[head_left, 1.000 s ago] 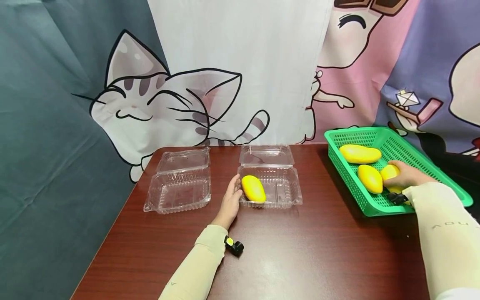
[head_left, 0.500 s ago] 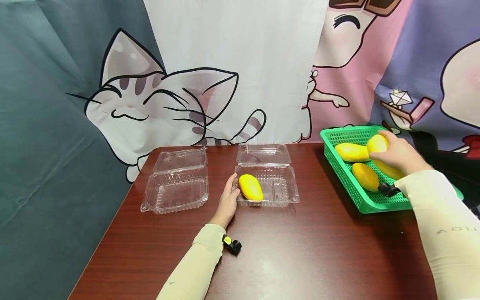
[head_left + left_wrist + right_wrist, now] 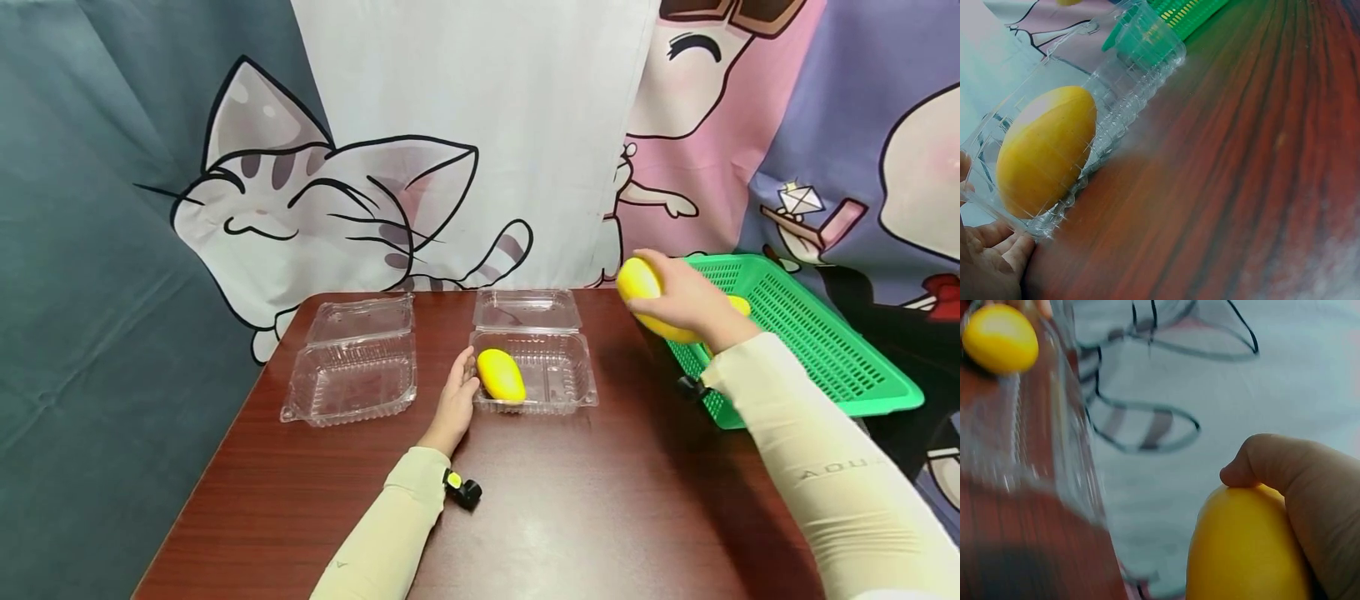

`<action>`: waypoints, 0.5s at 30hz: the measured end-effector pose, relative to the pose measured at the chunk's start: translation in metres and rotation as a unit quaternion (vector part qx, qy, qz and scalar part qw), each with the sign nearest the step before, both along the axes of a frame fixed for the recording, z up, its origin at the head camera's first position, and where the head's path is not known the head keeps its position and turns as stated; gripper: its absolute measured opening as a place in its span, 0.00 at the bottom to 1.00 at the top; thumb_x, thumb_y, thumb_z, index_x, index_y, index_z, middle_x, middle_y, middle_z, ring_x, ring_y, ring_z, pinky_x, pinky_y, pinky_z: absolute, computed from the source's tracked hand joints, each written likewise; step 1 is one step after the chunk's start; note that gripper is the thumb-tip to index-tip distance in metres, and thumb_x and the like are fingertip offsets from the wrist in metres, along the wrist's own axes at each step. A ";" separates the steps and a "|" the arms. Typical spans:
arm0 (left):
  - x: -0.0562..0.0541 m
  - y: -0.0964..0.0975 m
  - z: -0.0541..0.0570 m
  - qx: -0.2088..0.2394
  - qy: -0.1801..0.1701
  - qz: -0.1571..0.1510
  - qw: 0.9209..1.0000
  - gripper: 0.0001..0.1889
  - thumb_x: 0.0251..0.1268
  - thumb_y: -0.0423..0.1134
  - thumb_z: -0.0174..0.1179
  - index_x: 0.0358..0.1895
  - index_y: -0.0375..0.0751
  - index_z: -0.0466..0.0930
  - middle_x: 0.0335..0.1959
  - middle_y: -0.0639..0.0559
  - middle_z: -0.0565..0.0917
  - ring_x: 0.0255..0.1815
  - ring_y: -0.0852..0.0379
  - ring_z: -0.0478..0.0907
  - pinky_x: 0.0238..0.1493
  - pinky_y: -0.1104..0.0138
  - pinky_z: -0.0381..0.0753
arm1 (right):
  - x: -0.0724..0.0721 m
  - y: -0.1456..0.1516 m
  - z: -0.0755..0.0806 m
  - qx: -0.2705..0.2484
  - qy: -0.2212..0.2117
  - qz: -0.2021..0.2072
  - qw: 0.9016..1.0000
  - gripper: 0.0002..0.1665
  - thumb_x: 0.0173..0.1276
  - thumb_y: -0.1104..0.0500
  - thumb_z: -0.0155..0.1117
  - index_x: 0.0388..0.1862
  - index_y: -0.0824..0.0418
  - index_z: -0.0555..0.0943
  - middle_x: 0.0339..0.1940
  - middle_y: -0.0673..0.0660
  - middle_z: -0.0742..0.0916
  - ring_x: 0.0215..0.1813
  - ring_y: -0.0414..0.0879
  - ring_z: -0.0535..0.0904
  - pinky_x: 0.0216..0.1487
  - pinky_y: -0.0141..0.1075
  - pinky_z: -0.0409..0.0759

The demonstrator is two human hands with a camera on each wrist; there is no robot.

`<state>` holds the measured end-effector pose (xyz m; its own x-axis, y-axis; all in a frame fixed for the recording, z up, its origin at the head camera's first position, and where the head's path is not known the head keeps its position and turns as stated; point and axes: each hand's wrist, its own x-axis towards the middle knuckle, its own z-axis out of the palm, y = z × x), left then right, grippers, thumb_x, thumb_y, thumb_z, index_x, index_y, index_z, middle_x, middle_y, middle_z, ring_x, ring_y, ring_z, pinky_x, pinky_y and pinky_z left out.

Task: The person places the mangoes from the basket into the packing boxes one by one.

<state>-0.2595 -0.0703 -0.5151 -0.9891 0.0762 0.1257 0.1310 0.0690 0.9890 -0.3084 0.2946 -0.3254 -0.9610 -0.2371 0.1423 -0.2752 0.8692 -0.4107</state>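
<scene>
Along the lower right of the head view, faint grey capitals mark the cream fabric right sleeve (image 3: 862,500), too indistinct to read surely. At bottom centre, the cream fabric left sleeve (image 3: 393,521) bears one tiny mark, unreadable.

Right of centre, the right hand (image 3: 686,296) has its thumb and fingers curled round a smooth yellow oval mango (image 3: 667,328), raised just left of the green perforated plastic basket (image 3: 817,342); its forearm slants toward the lower right corner. At centre, the left hand (image 3: 453,400) points upward, fingers fairly straight, touching the left side of a clear ridged plastic container (image 3: 558,375). Inside that container, at its left, a second yellow oval mango (image 3: 501,375) lies aslant.
</scene>
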 end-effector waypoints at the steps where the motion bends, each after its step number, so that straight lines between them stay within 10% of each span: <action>1: 0.000 0.000 0.000 0.001 -0.001 -0.001 1.000 0.30 0.76 0.29 0.43 0.79 0.43 0.56 0.77 0.35 0.61 0.78 0.40 0.59 0.76 0.47 0.58 | 0.000 -0.009 -0.002 -0.001 0.000 0.008 1.000 0.51 0.63 0.44 0.70 0.80 0.53 0.58 0.62 0.69 0.77 0.56 0.63 0.72 0.54 0.61 0.71; 15: 0.001 -0.001 0.001 -0.007 -0.002 0.001 1.000 0.30 0.77 0.30 0.43 0.80 0.44 0.56 0.78 0.37 0.61 0.78 0.41 0.58 0.76 0.48 0.57 | 0.001 -0.105 -0.051 -0.002 -0.017 0.074 0.997 0.53 0.55 0.41 0.73 0.76 0.54 0.62 0.58 0.61 0.80 0.52 0.56 0.78 0.52 0.55 0.78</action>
<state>-0.2586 -0.0708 -0.5137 -0.9898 0.0763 0.1199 0.1261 0.0825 0.9886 -0.3075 0.1899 -0.3762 -0.9201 -0.3752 0.1122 -0.3857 0.8185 -0.4258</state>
